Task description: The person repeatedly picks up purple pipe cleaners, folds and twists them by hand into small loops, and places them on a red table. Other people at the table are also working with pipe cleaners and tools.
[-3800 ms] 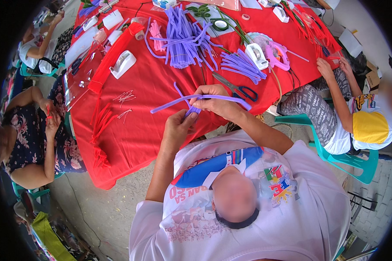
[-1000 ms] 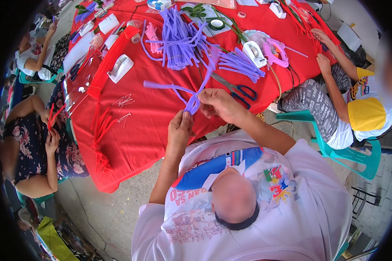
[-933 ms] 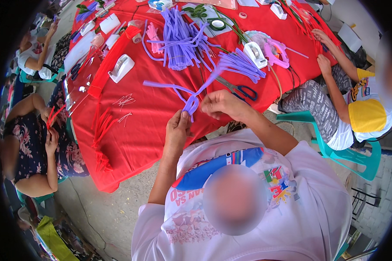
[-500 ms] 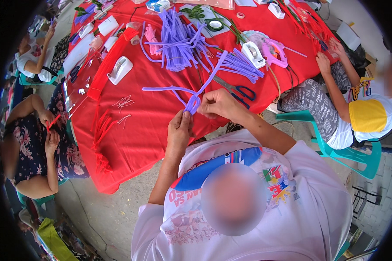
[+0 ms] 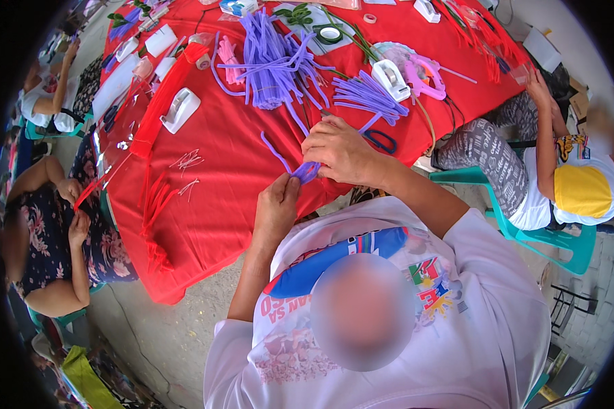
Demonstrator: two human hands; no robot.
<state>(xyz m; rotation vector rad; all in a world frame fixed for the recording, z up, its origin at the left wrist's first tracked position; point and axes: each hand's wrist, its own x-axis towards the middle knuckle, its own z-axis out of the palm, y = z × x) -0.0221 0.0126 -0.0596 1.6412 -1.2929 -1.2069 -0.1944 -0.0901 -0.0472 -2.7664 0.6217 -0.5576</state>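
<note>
Looped purple pipe cleaners (image 5: 308,172) are between my hands, over the near edge of the red-covered table. My left hand (image 5: 278,203) pinches the near end of the loops between thumb and fingers. My right hand (image 5: 342,151) is closed on their right side and covers part of them; loose purple ends stick out to the upper left and beyond the right hand. Behind the right hand lie scissors with dark blue handles (image 5: 381,142), their blades mostly hidden. A large bundle of purple pipe cleaners (image 5: 269,75) lies farther off, with a smaller purple bundle (image 5: 370,99) to its right.
White tape dispensers (image 5: 181,110) (image 5: 391,79) stand on the red cloth (image 5: 211,238). A pink handled tool (image 5: 426,78), green tape roll (image 5: 329,34), red pipe cleaners (image 5: 167,102) and thin pale wires (image 5: 187,161) lie about. People sit at left and right, one on a green chair (image 5: 573,245).
My right hand has moved up and over the purple loops, now covering them and the scissors' blades. The loops have tilted to the right, and their long ends have shifted.
</note>
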